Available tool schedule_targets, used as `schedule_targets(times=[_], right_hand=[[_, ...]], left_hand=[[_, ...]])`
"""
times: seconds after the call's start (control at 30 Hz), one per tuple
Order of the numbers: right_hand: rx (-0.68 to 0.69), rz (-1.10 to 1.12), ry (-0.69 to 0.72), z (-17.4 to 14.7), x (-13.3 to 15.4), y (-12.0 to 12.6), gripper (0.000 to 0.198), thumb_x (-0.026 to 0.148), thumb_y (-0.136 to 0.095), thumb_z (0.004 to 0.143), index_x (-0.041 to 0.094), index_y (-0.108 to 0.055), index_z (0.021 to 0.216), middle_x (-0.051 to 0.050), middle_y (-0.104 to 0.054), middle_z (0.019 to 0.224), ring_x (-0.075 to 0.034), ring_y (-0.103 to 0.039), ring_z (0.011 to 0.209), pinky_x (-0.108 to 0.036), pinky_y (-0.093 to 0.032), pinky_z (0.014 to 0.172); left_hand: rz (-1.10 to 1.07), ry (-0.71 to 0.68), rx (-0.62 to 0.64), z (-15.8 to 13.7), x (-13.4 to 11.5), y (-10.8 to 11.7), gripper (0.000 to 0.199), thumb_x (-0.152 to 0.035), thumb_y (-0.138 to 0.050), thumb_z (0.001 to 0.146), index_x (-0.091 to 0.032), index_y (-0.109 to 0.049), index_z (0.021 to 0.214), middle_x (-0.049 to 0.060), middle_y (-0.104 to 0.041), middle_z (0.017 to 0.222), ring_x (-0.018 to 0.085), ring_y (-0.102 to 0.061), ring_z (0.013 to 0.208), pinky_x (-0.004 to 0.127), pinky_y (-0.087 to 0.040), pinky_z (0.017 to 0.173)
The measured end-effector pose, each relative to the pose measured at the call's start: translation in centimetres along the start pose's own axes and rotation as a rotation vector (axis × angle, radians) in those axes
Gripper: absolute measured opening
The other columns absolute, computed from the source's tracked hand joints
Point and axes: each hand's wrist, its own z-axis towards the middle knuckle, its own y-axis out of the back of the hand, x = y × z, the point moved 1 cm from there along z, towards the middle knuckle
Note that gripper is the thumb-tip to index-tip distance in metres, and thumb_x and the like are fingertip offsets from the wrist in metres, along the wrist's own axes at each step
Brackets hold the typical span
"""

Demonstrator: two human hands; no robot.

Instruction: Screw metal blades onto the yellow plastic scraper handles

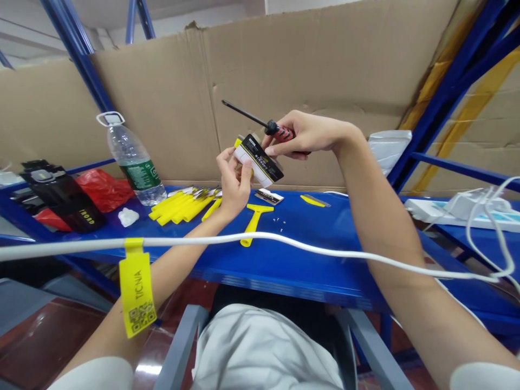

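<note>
My left hand (235, 184) is closed on a black-and-white printed card packet (260, 161), raised above the blue shelf. Something yellow shows at the packet's upper left edge, mostly hidden. A screwdriver (252, 119) with a red-and-black handle lies in my closed right hand (303, 135), its shaft pointing up and left. The fingertips of that hand also reach the packet's upper right side. Below on the shelf lie a yellow T-shaped scraper handle (254, 222), several tiny screws (280, 221) and another black-and-white packet (268, 197).
Several yellow handles (182, 207) lie piled at the left, near a water bottle (136, 162), a red plastic bag (103, 189) and a black container (60, 197). A yellow blade-like piece (314, 201) lies right. A white cable (309, 246) crosses in front; a power strip (447, 211) is far right.
</note>
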Motion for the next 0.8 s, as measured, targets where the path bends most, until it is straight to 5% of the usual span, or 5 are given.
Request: schedule_targets(times=[0.23, 0.53, 0.8], right_hand=[[0.021, -0.035, -0.041, 0.1, 0.22, -0.14, 0.042, 0.046, -0.104, 0.085, 0.017, -0.078, 0.1, 0.006, -0.057, 0.062, -0.009, -0.05, 0.048, -0.023, -0.034, 0.044], [0.184, -0.131, 0.014, 0.49, 0.35, -0.21, 0.044, 0.05, -0.102, 0.089, 0.018, -0.071, 0.091, 0.007, -0.057, 0.059, -0.008, -0.05, 0.049, -0.022, -0.033, 0.047], [0.016, -0.009, 0.039, 0.22, -0.15, -0.02, 0.04, 0.048, -0.1, 0.09, 0.014, -0.082, 0.102, 0.004, -0.065, 0.064, -0.007, -0.048, 0.048, -0.024, -0.032, 0.045]], left_hand=[[-0.028, -0.001, 0.019, -0.14, 0.17, 0.05, 0.062, -0.076, -0.069, 0.107, -0.033, -0.041, 0.142, 0.011, -0.07, 0.132, 0.015, -0.072, 0.076, 0.025, -0.056, 0.058], [-0.104, -0.08, 0.031, 0.06, 0.76, 0.12, 0.055, -0.072, -0.069, 0.11, -0.032, -0.033, 0.119, -0.006, -0.058, 0.096, 0.004, -0.051, 0.05, 0.02, -0.04, 0.045], [-0.111, -0.004, -0.006, 0.34, 0.99, -0.17, 0.057, -0.08, -0.06, 0.11, -0.032, -0.029, 0.113, -0.011, -0.048, 0.08, 0.004, -0.046, 0.041, 0.019, -0.032, 0.038]])
